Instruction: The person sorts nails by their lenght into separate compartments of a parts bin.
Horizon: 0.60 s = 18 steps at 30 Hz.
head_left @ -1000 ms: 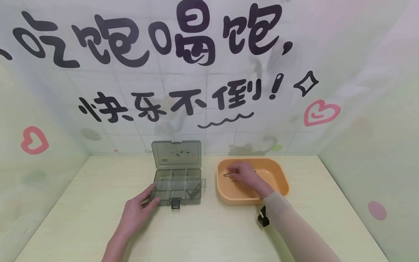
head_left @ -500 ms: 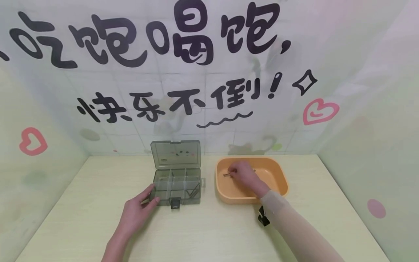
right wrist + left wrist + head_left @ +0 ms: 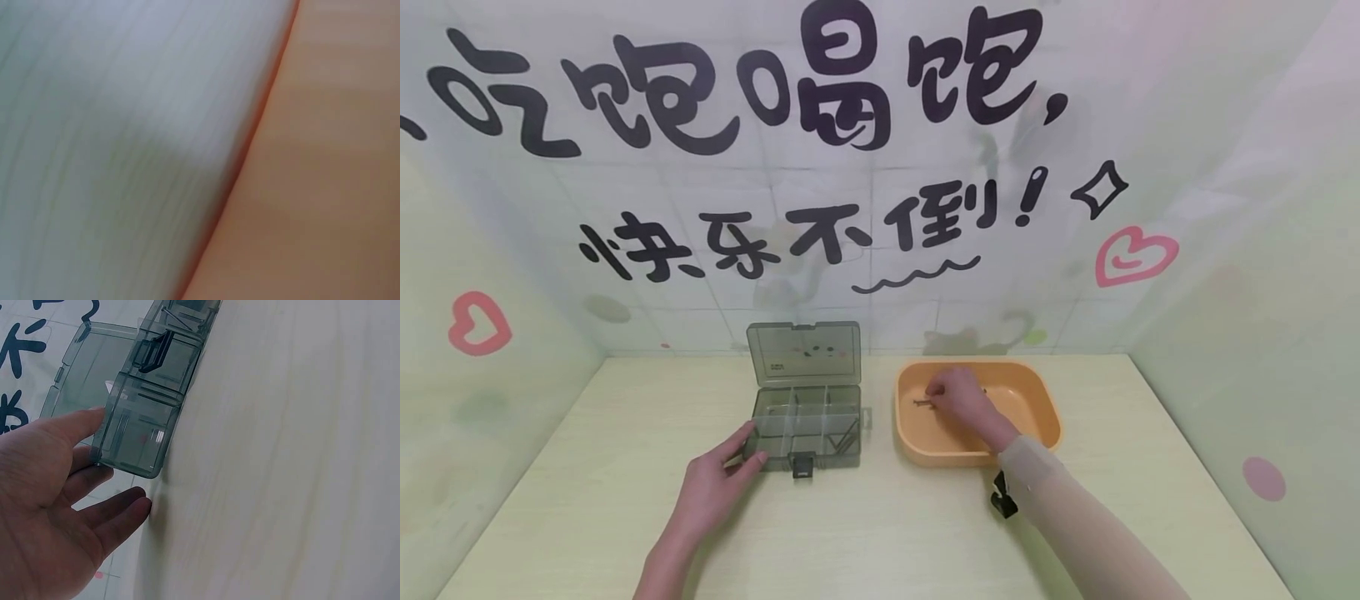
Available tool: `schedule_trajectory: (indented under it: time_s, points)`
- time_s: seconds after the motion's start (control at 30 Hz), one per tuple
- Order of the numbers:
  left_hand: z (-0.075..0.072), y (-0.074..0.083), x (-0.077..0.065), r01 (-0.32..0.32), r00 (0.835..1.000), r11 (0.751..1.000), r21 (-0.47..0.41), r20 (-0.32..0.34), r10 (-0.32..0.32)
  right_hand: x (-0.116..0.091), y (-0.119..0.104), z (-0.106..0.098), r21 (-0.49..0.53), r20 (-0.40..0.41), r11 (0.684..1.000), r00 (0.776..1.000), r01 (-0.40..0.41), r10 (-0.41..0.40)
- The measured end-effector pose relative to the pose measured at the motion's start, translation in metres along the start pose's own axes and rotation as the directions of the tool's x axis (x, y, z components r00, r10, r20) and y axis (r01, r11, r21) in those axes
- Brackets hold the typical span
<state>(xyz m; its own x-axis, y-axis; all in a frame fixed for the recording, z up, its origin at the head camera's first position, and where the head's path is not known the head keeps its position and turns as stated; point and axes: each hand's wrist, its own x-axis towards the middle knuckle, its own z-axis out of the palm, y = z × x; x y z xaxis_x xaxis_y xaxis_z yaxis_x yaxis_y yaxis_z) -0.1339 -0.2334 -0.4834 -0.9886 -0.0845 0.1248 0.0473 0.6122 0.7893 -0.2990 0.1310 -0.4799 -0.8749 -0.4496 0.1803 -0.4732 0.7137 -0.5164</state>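
One hand, the left hand [image 3: 707, 485], is pinching the left end of a translucent gray compartment box [image 3: 808, 425], whose lid [image 3: 805, 354] is standing open at the back. Slender dark rods [image 3: 845, 439] are lying in its front right compartment. Just right of the box, the right hand [image 3: 961, 396] is reaching into an orange tray [image 3: 936, 457], its fingers bending near small dark pieces [image 3: 922, 403]; whether they are gripping any, I cannot tell.

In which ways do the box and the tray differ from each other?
The box is grey and see-through; the tray is opaque orange. The box is divided inside; the tray shows one undivided space. The box has a raised lid; the tray shows none. Both stand on the table.
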Motion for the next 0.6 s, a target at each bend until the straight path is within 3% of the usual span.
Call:
schedule_trajectory:
  time_s: [0.4,0.6]
  points:
    - [0.0008,0.0005,0.0009,-0.009,1.0,1.0,-0.002,-0.006,0.009,0.0022,-0.0038,-0.0018,-0.03,0.072,0.997,0.994,-0.076,0.078]
    - [0.0007,0.0,0.0007,-0.009,1.0,1.0,0.002,-0.011,0.009,0.0009,-0.0024,-0.0016,-0.011,0.094,0.998,0.993,-0.068,0.069]
